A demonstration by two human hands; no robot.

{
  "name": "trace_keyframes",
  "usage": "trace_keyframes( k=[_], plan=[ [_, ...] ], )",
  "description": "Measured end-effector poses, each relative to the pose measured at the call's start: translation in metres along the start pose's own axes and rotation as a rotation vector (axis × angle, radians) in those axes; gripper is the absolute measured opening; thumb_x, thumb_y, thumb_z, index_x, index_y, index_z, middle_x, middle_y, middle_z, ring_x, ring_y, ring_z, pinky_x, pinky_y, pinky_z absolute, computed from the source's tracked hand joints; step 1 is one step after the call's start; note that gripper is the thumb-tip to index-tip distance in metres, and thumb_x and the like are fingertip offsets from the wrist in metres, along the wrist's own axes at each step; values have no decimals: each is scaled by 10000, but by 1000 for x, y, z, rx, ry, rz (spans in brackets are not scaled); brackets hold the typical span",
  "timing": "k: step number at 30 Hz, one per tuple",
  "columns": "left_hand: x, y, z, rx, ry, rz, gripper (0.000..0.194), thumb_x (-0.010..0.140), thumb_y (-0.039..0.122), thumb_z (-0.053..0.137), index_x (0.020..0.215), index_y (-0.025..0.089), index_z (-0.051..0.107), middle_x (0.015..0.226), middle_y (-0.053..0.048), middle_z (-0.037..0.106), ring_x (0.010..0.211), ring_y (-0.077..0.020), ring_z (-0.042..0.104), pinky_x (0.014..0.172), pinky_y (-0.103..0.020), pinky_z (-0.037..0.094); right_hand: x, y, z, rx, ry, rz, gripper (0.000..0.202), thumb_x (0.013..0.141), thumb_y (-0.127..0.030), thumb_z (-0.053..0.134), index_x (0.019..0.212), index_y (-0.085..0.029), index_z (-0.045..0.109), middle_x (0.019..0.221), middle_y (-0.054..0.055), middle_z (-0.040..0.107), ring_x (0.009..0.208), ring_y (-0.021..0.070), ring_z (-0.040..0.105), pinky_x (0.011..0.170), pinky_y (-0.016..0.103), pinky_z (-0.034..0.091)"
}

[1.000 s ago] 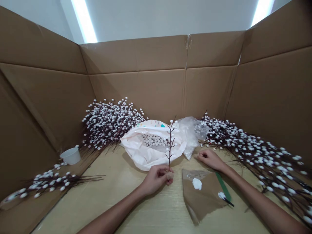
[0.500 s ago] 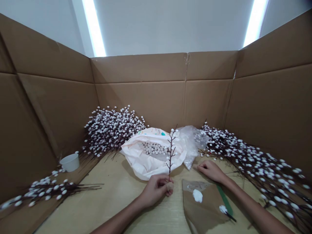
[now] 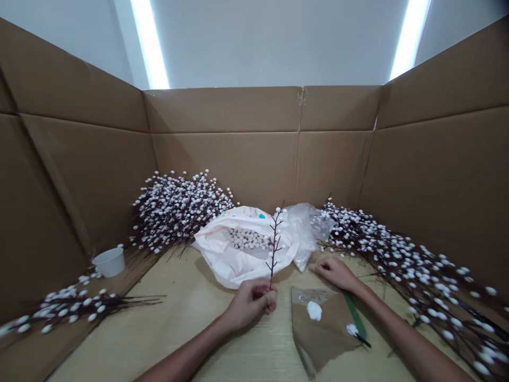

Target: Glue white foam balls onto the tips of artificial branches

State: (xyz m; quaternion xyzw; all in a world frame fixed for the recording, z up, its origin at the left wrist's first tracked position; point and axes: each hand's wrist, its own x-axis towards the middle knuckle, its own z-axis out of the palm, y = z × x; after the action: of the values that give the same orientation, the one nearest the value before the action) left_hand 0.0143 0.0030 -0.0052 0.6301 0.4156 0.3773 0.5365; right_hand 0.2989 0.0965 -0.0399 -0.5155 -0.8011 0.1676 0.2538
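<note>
My left hand is closed around the lower end of a dark brown artificial berry branch. The branch stands upright, with a few white berries near its top and bare twigs below. Behind it lies an open white plastic bag with many loose white berries inside. My right hand rests low at the table beside a clear plastic bag, fingers pinched together. What those fingers hold, if anything, is too small to make out. Between my forearms, a brown sheet carries a white blob of glue.
A dark stick with a white-coated tip lies on the sheet's right side. Piles of berry branches stand at the back left and along the right. A white cup and more branches are at left. Cardboard walls surround the table.
The whole view has shifted slightly, so everything sits a little further left. My left hand keeps its hold on the berry branch, and my right hand stays by the clear bag.
</note>
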Motion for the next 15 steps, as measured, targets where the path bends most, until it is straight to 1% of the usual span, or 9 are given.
trace_keyframes(
  k=[5, 8, 10, 12, 13, 14, 15],
  plan=[
    [0, 0, 0, 15, -7, 22, 437, 706, 481, 695, 846, 75, 613, 622, -34, 618, 563, -116, 537, 581, -253, 445, -1, -1, -5, 45, 27, -18, 420, 786, -430, 433, 453, -198, 325, 456, -40, 316, 486, 107, 319, 525, 270, 190],
    [0, 2, 0, 25, -22, 25, 409, 718, 467, 689, 824, 80, 613, 624, -30, 613, 569, -112, 533, 583, -246, 440, -2, -3, -16, 95, 59, 0, 415, 793, -422, 447, 453, -193, 385, 440, -35, 390, 475, 106, 351, 513, 257, 231],
    [0, 3, 1, 29, -30, 30, 402, 721, 465, 685, 813, 81, 613, 618, -25, 608, 567, -110, 529, 586, -244, 440, -7, -11, -31, 126, 96, 33, 415, 810, -434, 451, 480, -183, 454, 447, -21, 467, 463, 110, 398, 504, 253, 276],
    [1, 3, 0, 35, -27, 40, 398, 723, 463, 681, 808, 80, 616, 614, -23, 605, 565, -110, 527, 588, -244, 440, -18, -27, -51, 165, 157, 46, 397, 813, -451, 484, 533, -172, 515, 496, -5, 528, 492, 122, 458, 507, 253, 325],
    [1, 3, 0, 40, -23, 47, 394, 725, 459, 678, 807, 79, 618, 614, -24, 606, 566, -111, 528, 589, -244, 441, -26, -38, -62, 202, 192, 37, 385, 821, -469, 496, 593, -165, 560, 529, -2, 554, 512, 127, 490, 516, 252, 362],
    [1, 3, 0, 44, -20, 51, 388, 727, 455, 676, 808, 79, 619, 616, -26, 608, 566, -111, 531, 588, -245, 441, -35, -49, -72, 310, 265, 1, 363, 826, -472, 532, 660, -157, 604, 557, 1, 576, 535, 132, 518, 531, 255, 400],
    [2, 2, 0, 45, -22, 53, 383, 729, 449, 673, 809, 79, 620, 619, -28, 612, 565, -112, 534, 586, -245, 442, -46, -61, -80, 365, 354, -51, 335, 834, -459, 556, 714, -154, 629, 620, 9, 610, 578, 135, 552, 570, 260, 438]
  ],
)
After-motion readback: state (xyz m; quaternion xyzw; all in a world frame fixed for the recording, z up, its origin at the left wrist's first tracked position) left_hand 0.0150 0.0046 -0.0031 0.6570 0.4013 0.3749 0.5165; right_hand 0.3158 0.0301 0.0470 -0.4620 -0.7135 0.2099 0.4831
